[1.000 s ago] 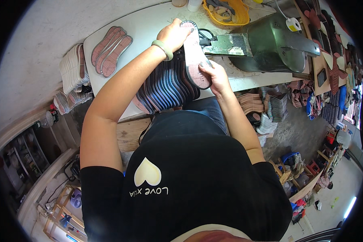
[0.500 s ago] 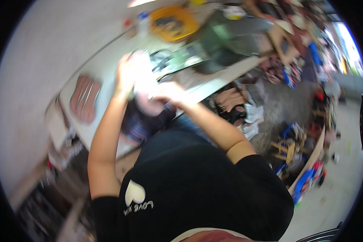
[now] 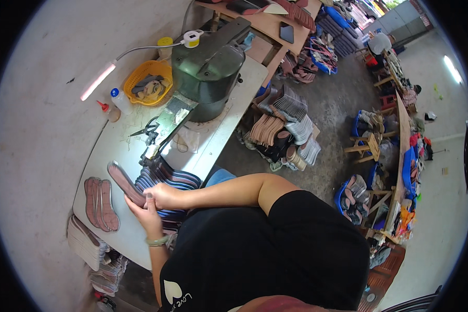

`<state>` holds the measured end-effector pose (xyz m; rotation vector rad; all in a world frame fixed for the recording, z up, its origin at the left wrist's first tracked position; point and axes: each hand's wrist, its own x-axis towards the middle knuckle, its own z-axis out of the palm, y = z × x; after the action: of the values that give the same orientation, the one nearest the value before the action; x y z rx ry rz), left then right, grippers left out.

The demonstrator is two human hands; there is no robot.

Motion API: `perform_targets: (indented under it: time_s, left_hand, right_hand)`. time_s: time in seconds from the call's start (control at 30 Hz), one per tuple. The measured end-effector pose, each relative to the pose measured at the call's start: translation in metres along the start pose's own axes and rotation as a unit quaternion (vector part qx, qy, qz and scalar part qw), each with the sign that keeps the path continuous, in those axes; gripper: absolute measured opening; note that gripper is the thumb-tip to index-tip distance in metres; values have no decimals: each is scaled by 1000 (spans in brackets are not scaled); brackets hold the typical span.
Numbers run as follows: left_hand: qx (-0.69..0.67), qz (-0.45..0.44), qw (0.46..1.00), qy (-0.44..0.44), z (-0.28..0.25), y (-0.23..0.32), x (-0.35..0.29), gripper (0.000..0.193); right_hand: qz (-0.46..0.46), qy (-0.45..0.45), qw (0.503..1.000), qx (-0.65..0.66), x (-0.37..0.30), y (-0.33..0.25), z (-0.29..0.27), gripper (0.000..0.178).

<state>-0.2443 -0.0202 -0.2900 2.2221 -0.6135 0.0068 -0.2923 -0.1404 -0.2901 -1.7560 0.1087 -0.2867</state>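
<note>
A pinkish-brown shoe sole (image 3: 124, 181) with a dark edge is raised at a tilt over the worktable. My left hand (image 3: 148, 219) grips its near end from below, thumb up. Closed fingers of my right hand (image 3: 164, 197) press on that same end, beside the left thumb. Just beyond and partly under my hands runs a row of soles with dark and blue edges (image 3: 181, 178). Several brownish-pink soles (image 3: 103, 204) lie on the tabletop to the left. A dark green sewing machine (image 3: 208, 67) stands farther off, its lit arm ending near the row of soles.
A lit lamp (image 3: 99, 81) on a bent stalk hangs above the white table (image 3: 125, 244). Scissors (image 3: 144, 128), two bottles and a yellow basket (image 3: 134, 78) of scraps sit toward the wall. Stacked soles (image 3: 291, 125) cover floor at the right; a phone (image 3: 286, 32) rests on the far table.
My hands and the sole have come down nearer my body, away from the machine's lit arm. My right forearm now lies across my front. The view has turned and become sharper.
</note>
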Motion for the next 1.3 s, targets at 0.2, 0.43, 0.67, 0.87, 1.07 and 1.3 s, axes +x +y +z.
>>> perform_targets:
  time_s: [0.2, 0.43, 0.67, 0.87, 1.07, 1.3]
  left_hand:
    - [108, -59, 991, 42, -34, -55, 37, 61]
    - [515, 37, 850, -103, -57, -181, 63, 68]
    - [237, -135, 961, -56, -46, -191, 5, 56]
    - [-278, -334, 897, -74, -18, -165, -71, 52]
    - [-199, -208, 957, 40, -26, -69, -49, 48]
    - [-561, -245, 783, -113, -36, -5, 4, 36]
  right_hand:
    - [27, -216, 971, -99, -11, -9, -1, 30]
    - [108, -181, 973, -96, -25, -1, -38, 28]
    - [150, -139, 976, -74, -35, 11, -42, 27]
    - [169, -165, 968, -84, -23, 20, -19, 26]
    - [196, -227, 954, 2, -15, 9, 15, 47]
    - [209, -141, 939, 234, 4, -12, -41, 24]
